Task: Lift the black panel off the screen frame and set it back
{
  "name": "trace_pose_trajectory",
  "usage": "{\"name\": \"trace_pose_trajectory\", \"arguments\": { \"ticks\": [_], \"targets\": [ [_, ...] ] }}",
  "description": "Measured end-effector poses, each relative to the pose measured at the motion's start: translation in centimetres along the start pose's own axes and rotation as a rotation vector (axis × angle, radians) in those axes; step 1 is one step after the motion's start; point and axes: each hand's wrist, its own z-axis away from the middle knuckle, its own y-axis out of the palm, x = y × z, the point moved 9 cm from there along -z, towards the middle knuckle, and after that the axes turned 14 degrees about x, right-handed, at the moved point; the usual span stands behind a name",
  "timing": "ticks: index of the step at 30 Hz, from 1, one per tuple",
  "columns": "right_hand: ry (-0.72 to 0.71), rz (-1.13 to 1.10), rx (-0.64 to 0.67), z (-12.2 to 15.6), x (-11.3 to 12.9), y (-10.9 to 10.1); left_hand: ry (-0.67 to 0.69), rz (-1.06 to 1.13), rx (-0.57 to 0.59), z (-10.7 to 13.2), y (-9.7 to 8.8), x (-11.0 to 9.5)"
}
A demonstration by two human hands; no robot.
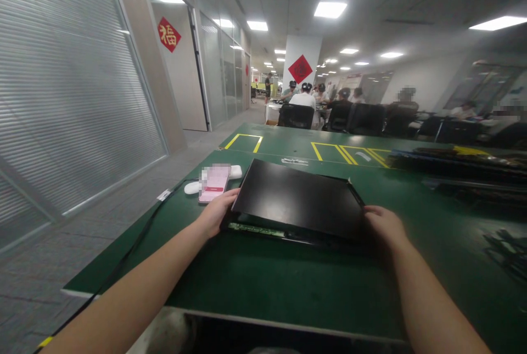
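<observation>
A dark, glossy flat screen panel lies tilted in front of me, over a thin black frame on the green table. Along its near edge runs a narrow green circuit board strip. My left hand is closed on the panel's left edge, the fingertips partly hidden behind it. At the opposite side, my right hand grips the right edge with the thumb on top; its other fingers are hidden. Whether the right hand holds the frame as well as the panel, I cannot tell.
Left of the panel lie a phone and white rounded objects. A black cable runs along the table's left edge. Dark flat parts are stacked at the right, with tangled dark pieces nearer. People sit beyond the table.
</observation>
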Motion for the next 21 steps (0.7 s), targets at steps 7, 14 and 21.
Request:
{"name": "trace_pose_trajectory", "arguments": {
  "ticks": [7,14,21],
  "targets": [
    [-0.02,0.02,0.0,-0.17,0.31,-0.04,0.066,-0.11,0.002,0.17,-0.55,-0.7],
    [-0.059,0.057,-0.004,-0.39,0.22,0.3,0.08,-0.255,0.036,0.4,-0.4,-0.61],
    [-0.088,0.091,-0.002,-0.88,-0.04,0.95,0.109,-0.308,0.05,0.65,-0.06,-1.0]
  ]
}}
